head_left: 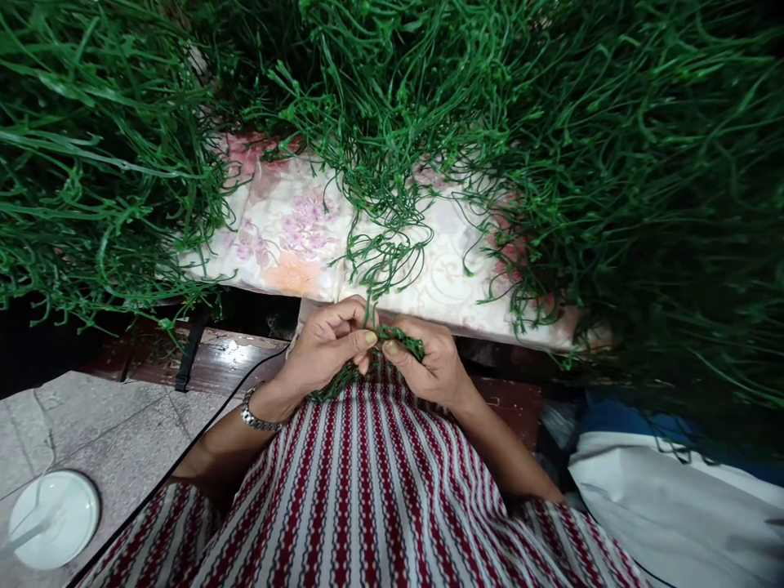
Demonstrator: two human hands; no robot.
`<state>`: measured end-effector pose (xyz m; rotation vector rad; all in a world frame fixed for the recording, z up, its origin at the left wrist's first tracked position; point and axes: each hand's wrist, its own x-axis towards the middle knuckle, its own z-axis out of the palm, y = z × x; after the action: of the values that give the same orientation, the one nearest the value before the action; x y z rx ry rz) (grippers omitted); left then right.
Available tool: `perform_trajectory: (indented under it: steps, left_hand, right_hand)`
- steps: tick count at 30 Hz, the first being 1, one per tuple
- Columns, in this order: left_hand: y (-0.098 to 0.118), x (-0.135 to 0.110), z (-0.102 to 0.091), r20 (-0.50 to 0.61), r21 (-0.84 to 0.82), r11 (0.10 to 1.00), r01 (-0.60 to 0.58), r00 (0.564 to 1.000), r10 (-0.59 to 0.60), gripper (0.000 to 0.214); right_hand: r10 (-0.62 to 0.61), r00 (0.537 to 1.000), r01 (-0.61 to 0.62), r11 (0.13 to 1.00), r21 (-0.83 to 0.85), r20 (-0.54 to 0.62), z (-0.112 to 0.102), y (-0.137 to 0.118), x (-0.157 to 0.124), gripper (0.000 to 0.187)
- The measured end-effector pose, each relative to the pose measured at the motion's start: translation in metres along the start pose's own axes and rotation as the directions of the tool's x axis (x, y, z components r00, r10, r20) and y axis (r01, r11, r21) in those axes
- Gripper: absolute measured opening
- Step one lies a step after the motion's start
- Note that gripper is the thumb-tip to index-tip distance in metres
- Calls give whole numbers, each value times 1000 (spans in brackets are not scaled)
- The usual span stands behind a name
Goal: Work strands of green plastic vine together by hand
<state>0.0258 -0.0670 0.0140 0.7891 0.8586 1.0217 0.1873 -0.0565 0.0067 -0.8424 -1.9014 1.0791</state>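
Note:
Close together over my lap, both hands work on thin green strands that look like artificial plant stems. My left hand (331,339) is closed, with thumb and fingers pinching an upright green stem (369,310). A wristwatch with a metal band (260,412) is on that wrist. My right hand (432,359) is closed round a small dark green bunch of stems (404,336), its thumb almost touching my left fingertips. More green strands (334,388) hang below the left hand onto the striped cloth (367,482). Just ahead, loose stems (389,253) lie on a floral padded cloth (294,220).
Large heaps of green stems spread over the left (98,163), back and right (630,163). A white round lid or dish (55,518) sits on the tiled floor (116,433) at lower left. A black cable (214,416) crosses there. A white bag (679,498) stands at right.

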Motion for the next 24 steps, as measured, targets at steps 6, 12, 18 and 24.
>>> perform_trajectory:
  steps: [6,12,18,24]
  left_hand:
    - [5,-1,-10,61,439,887,-144,990,131,13]
    - [17,4,-14,265,452,892,5,954,-140,10]
    - [12,7,-21,333,415,908,55,920,-208,24]
    - [8,-1,-19,448,172,898,405,780,-437,31]
  right_hand:
    - [85,996,-85,996,-40,7,1,1,-1,17]
    - [126,987,-132,990,57,101,-3,3,-2,15]
    - [-16,986,23,999,-40,165,-3,2,-3,17]
    - [-66,920,-63,948,311,387,-10,3,1,20]
